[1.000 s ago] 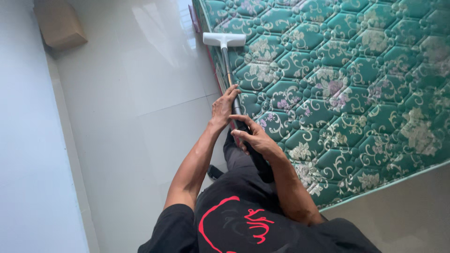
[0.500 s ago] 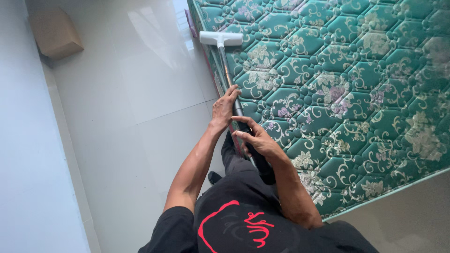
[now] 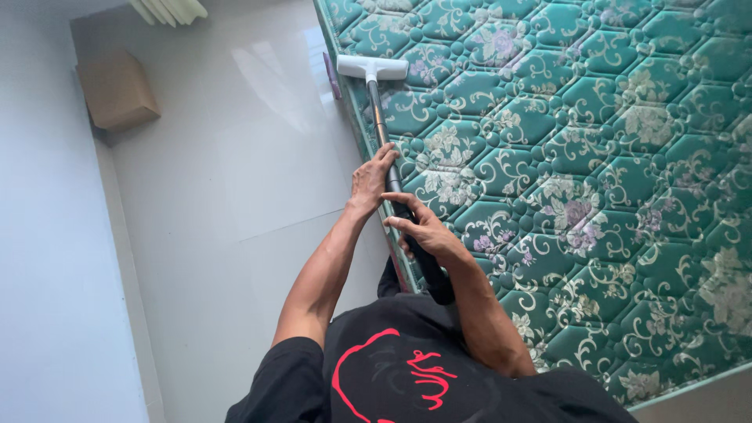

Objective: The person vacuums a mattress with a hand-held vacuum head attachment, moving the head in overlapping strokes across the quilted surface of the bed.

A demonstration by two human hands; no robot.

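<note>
now vacuuming along the mattress [image 3: 595, 196] left edge

both left hand [image 3: 371, 182] and right hand [image 3: 423, 233] clasp the vacuum wand [image 3: 381, 125]; its white nozzle [image 3: 373, 67] sits near the far-left corner, most quilting unreached.

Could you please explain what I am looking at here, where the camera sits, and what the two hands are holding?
The camera sits on the person's head and looks straight down, so you see their black shirt at the bottom and both bare arms reaching forward. The left hand grips the metal wand of a vacuum cleaner further up; the right hand holds the black handle end closer to the body. At the far end of the wand is a white flat nozzle, resting on the near edge of a green quilted mattress with a floral pattern. To the left is a glossy pale tiled floor, with a cardboard box against the wall in the corner.
</note>
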